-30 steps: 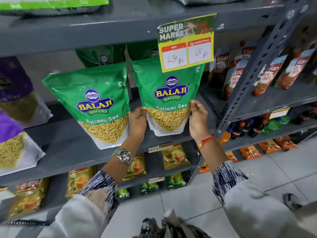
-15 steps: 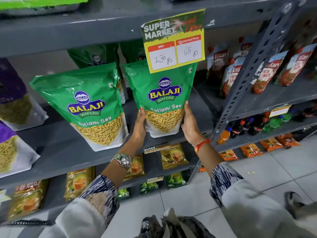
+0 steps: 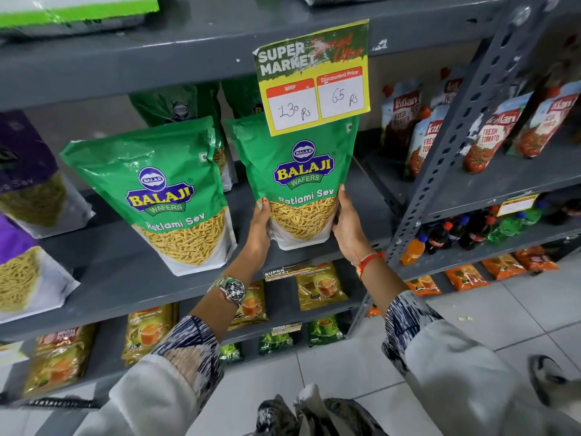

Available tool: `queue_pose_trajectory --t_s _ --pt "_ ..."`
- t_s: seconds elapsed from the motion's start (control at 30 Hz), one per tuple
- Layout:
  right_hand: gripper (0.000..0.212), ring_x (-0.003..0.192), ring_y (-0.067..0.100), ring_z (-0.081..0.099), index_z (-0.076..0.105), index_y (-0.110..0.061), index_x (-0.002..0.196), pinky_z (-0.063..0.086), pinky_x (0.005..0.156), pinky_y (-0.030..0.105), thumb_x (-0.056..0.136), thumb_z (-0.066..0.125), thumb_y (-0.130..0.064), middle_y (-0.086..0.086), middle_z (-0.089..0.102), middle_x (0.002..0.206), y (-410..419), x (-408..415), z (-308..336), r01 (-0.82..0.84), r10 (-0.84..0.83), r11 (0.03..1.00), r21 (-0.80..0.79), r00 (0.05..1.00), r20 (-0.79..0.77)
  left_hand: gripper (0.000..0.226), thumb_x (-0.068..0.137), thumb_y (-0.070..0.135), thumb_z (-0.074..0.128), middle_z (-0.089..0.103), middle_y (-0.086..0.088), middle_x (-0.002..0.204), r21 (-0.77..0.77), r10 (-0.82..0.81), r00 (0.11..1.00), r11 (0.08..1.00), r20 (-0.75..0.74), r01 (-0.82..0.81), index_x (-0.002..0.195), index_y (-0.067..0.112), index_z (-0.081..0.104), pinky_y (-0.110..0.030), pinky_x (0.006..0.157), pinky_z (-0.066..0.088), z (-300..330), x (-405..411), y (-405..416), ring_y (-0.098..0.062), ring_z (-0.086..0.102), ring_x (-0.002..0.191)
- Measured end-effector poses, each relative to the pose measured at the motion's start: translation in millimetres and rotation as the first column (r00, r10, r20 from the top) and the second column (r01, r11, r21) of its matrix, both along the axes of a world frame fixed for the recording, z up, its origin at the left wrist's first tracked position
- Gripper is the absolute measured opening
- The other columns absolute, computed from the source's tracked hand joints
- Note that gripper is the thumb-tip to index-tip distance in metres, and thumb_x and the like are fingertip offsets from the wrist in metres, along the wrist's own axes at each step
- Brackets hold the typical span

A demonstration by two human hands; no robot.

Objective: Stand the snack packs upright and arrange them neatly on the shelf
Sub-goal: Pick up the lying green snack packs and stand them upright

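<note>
Two green Balaji Ratlami Sev packs stand upright on the grey shelf (image 3: 125, 278). The right pack (image 3: 298, 171) is gripped low down by both hands: my left hand (image 3: 259, 228) on its left edge, my right hand (image 3: 347, 228) on its right edge. Its base rests near the shelf's front edge. The left pack (image 3: 163, 196) stands free beside it, tilted slightly left. More green packs (image 3: 179, 105) stand behind them in shadow. Purple sev packs (image 3: 25, 184) lean at the far left.
A yellow price tag (image 3: 314, 80) hangs from the upper shelf over the held pack's top. A perforated grey upright (image 3: 456, 146) bounds the shelf on the right, with ketchup pouches (image 3: 421, 136) beyond. Tea packs (image 3: 320, 287) and bottles (image 3: 456, 231) fill lower shelves.
Both hands have kept hold of the right green pack and pushed it slightly further back and upright on the shelf. The view has shifted a little.
</note>
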State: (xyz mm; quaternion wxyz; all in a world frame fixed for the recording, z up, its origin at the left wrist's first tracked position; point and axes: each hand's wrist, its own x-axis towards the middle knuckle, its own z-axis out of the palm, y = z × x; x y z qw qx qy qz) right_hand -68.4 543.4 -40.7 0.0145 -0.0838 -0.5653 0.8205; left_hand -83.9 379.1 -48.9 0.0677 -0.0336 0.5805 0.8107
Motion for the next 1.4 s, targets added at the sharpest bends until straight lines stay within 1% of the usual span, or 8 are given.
queue_pose_trajectory --t_s 0.13,0.33,0.5,0.6,0.73,0.87,1.07,1.4 --pt "0.047 0.114 0.006 0.049 0.048 -0.026 0.129 0.037 0.097 0.027 0.093 0.034 -0.052 -0.01 0.051 0.125 -2 13 2 0.156 -0.16 0.983 0.101 0.986 0.035 0.044 0.096 0.027 0.037 0.047 0.006 0.123 -0.135 0.177 0.976 0.972 -0.124 -0.193 0.137 0.011 0.034 0.005 0.071 0.04 10 18 3 0.0 0.047 0.107" --pt "0.017 0.092 -0.004 0.057 0.056 -0.023 0.098 0.044 0.083 0.025 0.083 0.05 -0.03 -0.006 0.057 0.104 -33 62 -7 0.487 -0.476 0.868 0.1 0.872 -0.114 0.021 0.094 0.02 0.041 0.059 0.0 0.105 -0.235 0.423 0.848 0.831 -0.32 -0.504 0.109 0.016 0.054 -0.022 0.081 0.045 -5 75 -12 -0.007 0.056 0.094" --pt "0.018 0.08 0.0 0.058 0.059 -0.012 0.093 0.049 0.079 0.037 0.082 0.053 -0.025 -0.023 0.064 0.081 -90 82 -20 0.126 -0.099 0.973 0.196 0.985 -0.14 0.011 0.089 0.003 0.039 0.047 0.009 0.082 -0.211 0.655 0.58 0.556 -0.484 -0.804 0.089 0.008 0.049 -0.007 0.071 0.036 -16 96 -63 0.009 0.047 0.076" --pt "0.03 0.098 0.005 0.059 0.061 -0.014 0.108 0.048 0.089 0.033 0.085 0.052 -0.031 -0.02 0.063 0.097 -125 73 -21 -0.166 0.187 0.964 0.21 0.979 -0.085 0.005 0.088 0.008 0.039 0.042 0.01 0.089 -0.19 0.745 0.475 0.44 -0.468 -0.878 0.09 0.012 0.042 -0.008 0.077 0.035 -15 94 -107 0.006 0.044 0.083" --pt "0.058 0.134 0.016 0.039 0.032 -0.02 0.141 0.033 0.11 0.034 0.09 0.05 -0.041 0.005 0.042 0.147 -160 40 -19 -0.318 0.327 0.922 0.222 0.945 -0.005 0.034 0.092 0.021 0.039 0.044 -0.015 0.128 -0.167 0.786 0.568 0.543 -0.245 -0.823 0.121 0.003 0.037 -0.023 0.098 0.036 -10 61 -163 -0.023 0.044 0.119" --pt "0.064 0.138 0.017 0.035 0.022 -0.017 0.145 0.028 0.114 0.034 0.091 0.05 -0.039 0.005 0.034 0.152 -184 21 -8 -0.257 0.259 0.952 0.166 0.966 0.015 0.044 0.097 0.035 0.029 0.035 -0.009 0.147 -0.135 0.6 0.799 0.789 -0.046 -0.6 0.139 0.02 0.026 -0.046 0.111 0.034 -9 36 -188 -0.025 0.037 0.134" --pt "0.045 0.115 -0.002 0.049 0.037 -0.025 0.13 0.038 0.097 0.015 0.089 0.05 -0.04 -0.008 0.049 0.13 -198 30 -10 -0.16 0.17 0.973 0.169 0.984 -0.048 0.032 0.098 0.036 0.027 0.056 0.003 0.121 -0.093 0.318 0.941 0.94 -0.121 -0.329 0.122 0.023 0.043 -0.025 0.093 0.05 -16 37 -187 -0.008 0.058 0.111" --pt "0.066 0.142 0.017 0.025 0.021 -0.03 0.143 0.021 0.112 0.037 0.086 0.048 -0.05 -0.009 0.031 0.148 -190 37 -10 -0.082 0.082 0.987 0.137 0.997 0.002 0.016 0.098 0.026 0.03 0.054 0.011 0.106 -0.104 0.201 0.965 0.97 -0.171 -0.22 0.103 0.032 0.044 -0.007 0.069 0.051 -13 35 -176 0.015 0.062 0.084"
